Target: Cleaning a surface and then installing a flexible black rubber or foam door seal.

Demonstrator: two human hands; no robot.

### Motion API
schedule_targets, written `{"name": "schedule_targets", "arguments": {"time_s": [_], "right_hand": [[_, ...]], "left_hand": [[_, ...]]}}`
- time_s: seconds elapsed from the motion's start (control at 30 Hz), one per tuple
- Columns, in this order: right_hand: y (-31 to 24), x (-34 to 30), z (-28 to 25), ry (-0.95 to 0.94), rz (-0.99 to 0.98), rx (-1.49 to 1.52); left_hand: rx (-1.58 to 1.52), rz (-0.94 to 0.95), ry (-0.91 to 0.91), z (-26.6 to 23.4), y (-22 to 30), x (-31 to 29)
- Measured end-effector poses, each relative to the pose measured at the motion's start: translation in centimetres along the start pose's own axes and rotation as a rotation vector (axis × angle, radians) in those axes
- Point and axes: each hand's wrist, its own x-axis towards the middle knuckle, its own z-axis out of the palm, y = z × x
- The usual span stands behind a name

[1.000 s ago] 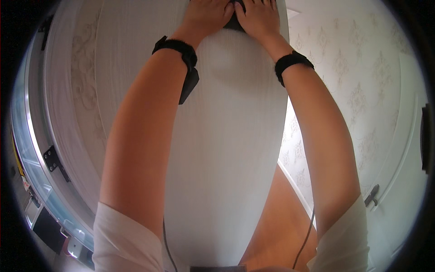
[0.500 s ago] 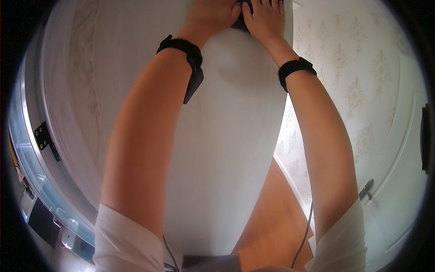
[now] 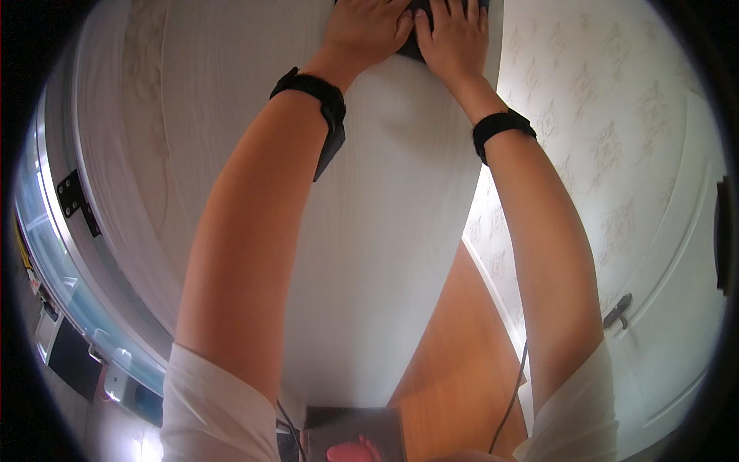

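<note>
high on the pale panel [image 3: 377,231] we see the left hand [image 3: 368,32] lying flat, unclenched; then the dark cloth [image 3: 413,48] against the panel, which we judge light, soft and best held under both palms; then the right hand [image 3: 456,42], fingers spread, near the panel's right edge. since the earlier frame, a reddish shape [image 3: 352,451] has appeared below the panel.

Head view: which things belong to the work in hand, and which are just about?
In hand:
- dark item, under the left hand and right hand
- pale panel behind it, likely

Just about:
- door handle
- grey cable
- black bracket
- wooden floor
</note>
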Motion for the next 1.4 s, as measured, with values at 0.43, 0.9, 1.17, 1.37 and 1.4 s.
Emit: {"name": "schedule_targets", "arguments": {"time_s": [0.43,0.9,1.17,1.37,1.4], "right_hand": [[-1.5,-3.6,-1.3,-0.011,-0.005,0.049],[-1.9,-8.3,-3.0,-0.076,-0.005,0.08],[-2.3,-9.3,-3.1,-0.096,-0.02,0.096],[-2.3,-10.1,-3.3,-0.088,-0.044,0.112],[-2.3,-10.2,-3.4,-0.089,-0.04,0.111]], "left_hand": [[-0.03,-0.081,-0.025,-1.2,2.6,-3.3],[-0.038,-0.081,-0.069,-2.4,5.8,-6.7],[0.016,-0.082,-0.162,-2.9,6.3,-7.9],[0.021,-0.091,-0.154,-3.2,6.9,-8.6],[0.014,-0.099,-0.137,-3.3,7.1,-8.7]]}}
